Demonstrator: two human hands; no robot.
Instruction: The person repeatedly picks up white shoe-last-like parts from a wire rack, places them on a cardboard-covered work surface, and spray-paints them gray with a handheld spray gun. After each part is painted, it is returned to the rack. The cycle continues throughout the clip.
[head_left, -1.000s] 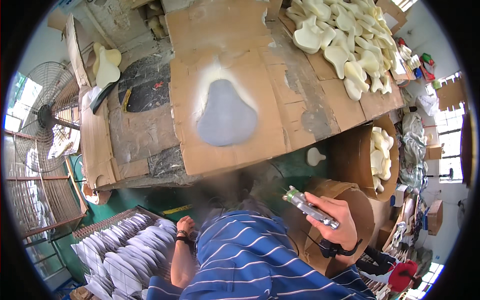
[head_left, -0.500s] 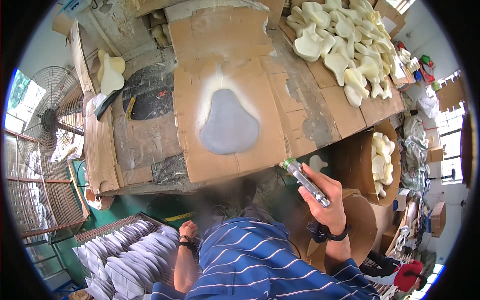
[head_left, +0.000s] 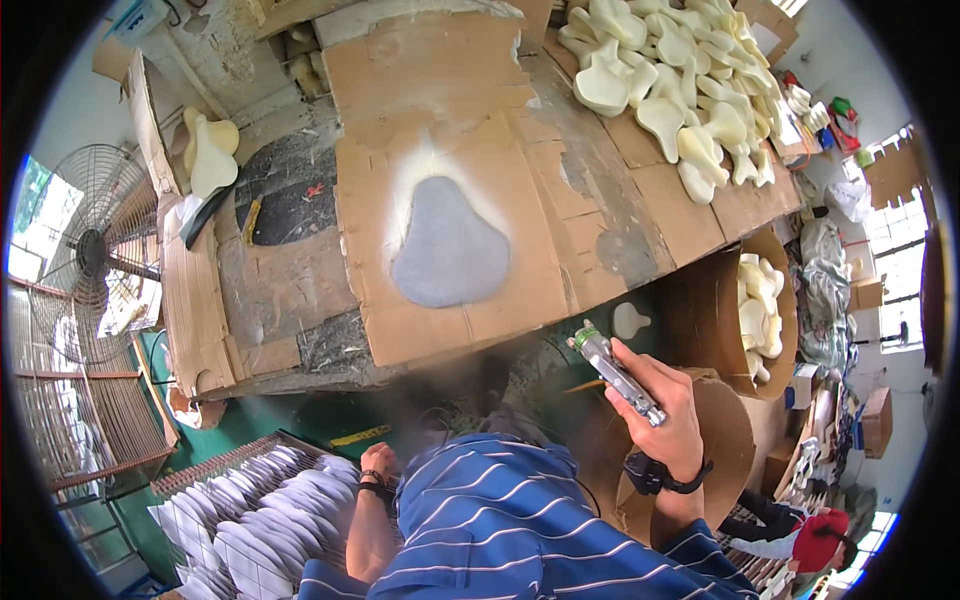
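My right hand is wrapped round a silver spray gun with a green ring near its nozzle. The gun points up and left, just off the table's front edge. On the cardboard sheet lies a grey, saddle-shaped pad, wide at the near end and narrow at the far end. A pale sprayed halo surrounds its far part. My left hand hangs low beside my shirt with its fingers curled in, and nothing shows in it. It is nearest to a rack of white pieces.
Cream foam saddle pieces are heaped at the table's far right. More fill a cardboard drum; an open carton stands closer. A wire-cage fan is at left. Another person is at lower right.
My right hand with the spray gun has shifted slightly right and back, away from the table edge. The view has turned a little. The grey pad and my left hand stay in place.
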